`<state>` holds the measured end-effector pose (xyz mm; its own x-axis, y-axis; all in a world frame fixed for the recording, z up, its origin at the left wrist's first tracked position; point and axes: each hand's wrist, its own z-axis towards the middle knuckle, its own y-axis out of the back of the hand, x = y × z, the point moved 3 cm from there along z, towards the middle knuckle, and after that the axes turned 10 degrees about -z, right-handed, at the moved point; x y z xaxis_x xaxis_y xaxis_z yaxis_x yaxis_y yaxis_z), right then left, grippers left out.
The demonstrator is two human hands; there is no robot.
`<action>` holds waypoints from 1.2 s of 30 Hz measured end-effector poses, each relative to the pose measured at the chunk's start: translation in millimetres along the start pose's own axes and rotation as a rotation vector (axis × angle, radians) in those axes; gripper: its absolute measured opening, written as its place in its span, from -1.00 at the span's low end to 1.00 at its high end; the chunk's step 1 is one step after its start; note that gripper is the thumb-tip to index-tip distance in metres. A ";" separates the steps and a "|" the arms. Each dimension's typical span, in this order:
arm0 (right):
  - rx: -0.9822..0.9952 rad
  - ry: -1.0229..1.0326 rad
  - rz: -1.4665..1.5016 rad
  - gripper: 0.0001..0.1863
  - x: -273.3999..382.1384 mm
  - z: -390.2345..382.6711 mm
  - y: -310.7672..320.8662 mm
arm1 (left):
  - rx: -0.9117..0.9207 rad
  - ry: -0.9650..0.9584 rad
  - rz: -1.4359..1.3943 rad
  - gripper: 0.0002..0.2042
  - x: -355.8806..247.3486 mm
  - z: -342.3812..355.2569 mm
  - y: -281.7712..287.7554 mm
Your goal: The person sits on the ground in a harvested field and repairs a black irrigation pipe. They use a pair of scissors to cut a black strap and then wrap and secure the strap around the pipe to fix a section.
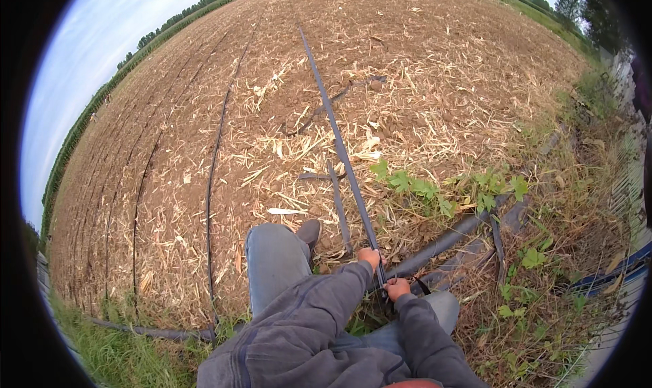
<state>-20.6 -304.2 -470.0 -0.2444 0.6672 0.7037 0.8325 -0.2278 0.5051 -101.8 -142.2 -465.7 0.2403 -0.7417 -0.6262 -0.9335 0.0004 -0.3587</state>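
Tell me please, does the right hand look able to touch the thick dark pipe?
Probably yes: the right hand is close to the thick dark pipe, with nothing clearly blocking the way, though it is occupied at the long strip.

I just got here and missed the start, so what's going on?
A person is working with a long black strip at the edge of a straw-littered field. The left hand grips it; the right hand is at it just nearer the body, though its exact hold is unclear. The strip runs far out across the soil. A thick dark pipe lies beside the hands; whether the two are joined can't be seen.
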 end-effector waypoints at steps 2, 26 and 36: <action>0.039 -0.003 0.026 -0.80 12.4 -7.0 -6.4 | 0.015 0.043 -0.014 -0.85 -7.1 -4.8 12.9; 0.069 0.147 -0.021 -0.75 19.6 7.9 -8.9 | -0.042 -0.278 0.366 -0.77 -22.0 -4.3 2.9; 0.046 0.136 -0.086 -0.72 24.9 -8.9 -9.8 | -0.073 -0.306 0.498 -0.73 -16.5 -1.7 17.0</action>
<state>-39.2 -291.7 -453.0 -0.3785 0.5801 0.7213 0.8265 -0.1389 0.5455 -122.1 -131.1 -460.3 -0.1757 -0.4368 -0.8822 -0.9669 0.2450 0.0712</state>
